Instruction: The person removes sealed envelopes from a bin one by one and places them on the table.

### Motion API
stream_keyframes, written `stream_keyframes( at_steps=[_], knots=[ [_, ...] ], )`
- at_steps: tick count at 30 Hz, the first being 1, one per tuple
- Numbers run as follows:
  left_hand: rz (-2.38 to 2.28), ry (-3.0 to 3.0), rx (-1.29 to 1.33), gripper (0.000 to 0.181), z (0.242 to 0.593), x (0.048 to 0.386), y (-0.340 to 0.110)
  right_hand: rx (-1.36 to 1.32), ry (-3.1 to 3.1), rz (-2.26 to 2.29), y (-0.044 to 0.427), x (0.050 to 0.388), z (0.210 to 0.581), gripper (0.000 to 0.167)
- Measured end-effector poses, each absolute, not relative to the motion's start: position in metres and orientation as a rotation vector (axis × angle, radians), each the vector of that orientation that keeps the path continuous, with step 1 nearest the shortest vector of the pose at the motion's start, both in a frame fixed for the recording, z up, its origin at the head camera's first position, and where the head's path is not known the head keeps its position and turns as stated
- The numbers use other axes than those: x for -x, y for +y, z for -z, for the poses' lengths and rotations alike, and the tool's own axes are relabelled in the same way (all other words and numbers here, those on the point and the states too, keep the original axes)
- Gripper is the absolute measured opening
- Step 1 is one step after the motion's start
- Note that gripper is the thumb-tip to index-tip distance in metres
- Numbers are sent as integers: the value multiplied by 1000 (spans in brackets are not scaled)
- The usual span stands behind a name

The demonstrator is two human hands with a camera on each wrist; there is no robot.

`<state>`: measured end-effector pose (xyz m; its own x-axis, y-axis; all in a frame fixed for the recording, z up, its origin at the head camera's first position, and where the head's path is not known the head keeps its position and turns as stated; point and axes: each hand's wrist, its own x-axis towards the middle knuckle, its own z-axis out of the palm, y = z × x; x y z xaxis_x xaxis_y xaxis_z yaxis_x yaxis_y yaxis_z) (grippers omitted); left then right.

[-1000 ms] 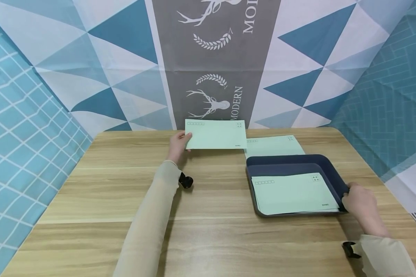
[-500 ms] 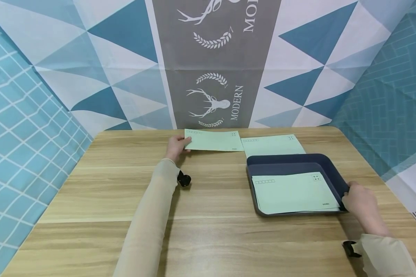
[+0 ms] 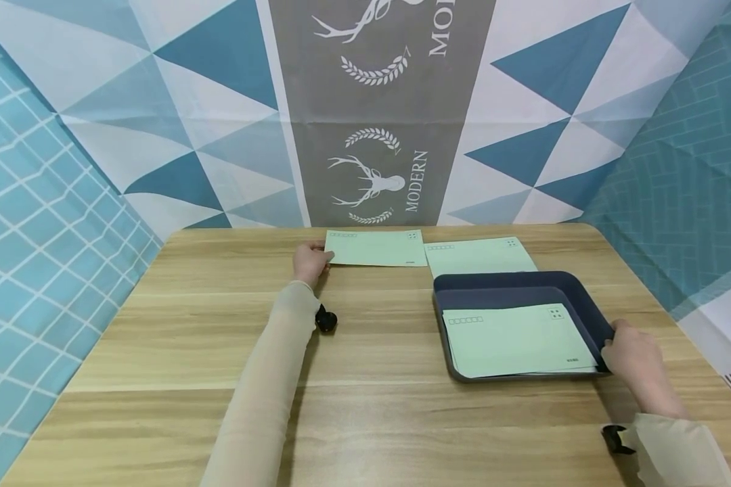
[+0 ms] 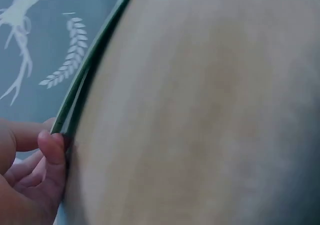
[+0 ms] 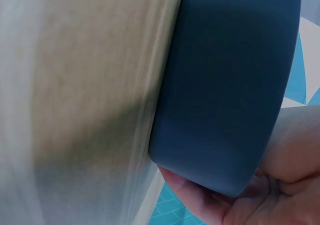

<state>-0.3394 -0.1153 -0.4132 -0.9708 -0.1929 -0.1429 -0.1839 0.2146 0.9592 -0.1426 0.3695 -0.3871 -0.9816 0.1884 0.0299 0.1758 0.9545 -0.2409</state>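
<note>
My left hand [image 3: 311, 262] is at the back of the table, pinching the left edge of a pale green envelope [image 3: 374, 248]. In the left wrist view, thumb and fingers [image 4: 51, 147] meet on the dark-looking edge of that envelope [image 4: 82, 77]. A second green envelope [image 3: 478, 256] lies just right of it, its lower part hidden behind a dark blue tray [image 3: 493, 296]. Several green envelopes [image 3: 518, 341] are stacked inside the tray. My right hand [image 3: 635, 355] grips the tray's right end; the right wrist view shows the fingers curled under the tray corner [image 5: 225, 85].
All of this is on a wood-grain table [image 3: 365, 419]. A patterned cloth wall [image 3: 378, 101] rises right behind its back edge. Blue tile-patterned sheets [image 3: 36, 237] border the left and right sides.
The envelope in my left hand has come down from a raised, tilted position to lie on the table left of the second envelope. My right hand and the tray have stayed put.
</note>
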Motion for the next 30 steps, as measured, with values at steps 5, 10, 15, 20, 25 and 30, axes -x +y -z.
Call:
stream_keyframes(
  at_steps=[5, 10, 15, 20, 25, 30],
  knots=[
    [1734, -2510, -370, 32, 413, 336, -112, 282, -3058, -362, 369, 143, 387, 36],
    [1651, -2551, -394, 26, 413, 336, -114, 279, -3048, -367, 370, 143, 388, 35],
    [1496, -2627, -429, 23, 413, 335, -115, 277, -3055, -371, 370, 143, 387, 35],
    [1472, -2646, -419, 25, 413, 336, -115, 289, -3065, -375, 369, 143, 386, 36],
    [1539, -2632, -398, 29, 416, 339, -117, 297, -3068, -375, 368, 143, 386, 36],
    [1732, -2603, -385, 27, 418, 344, -118, 296, -3069, -376, 369, 142, 386, 36]
  ],
)
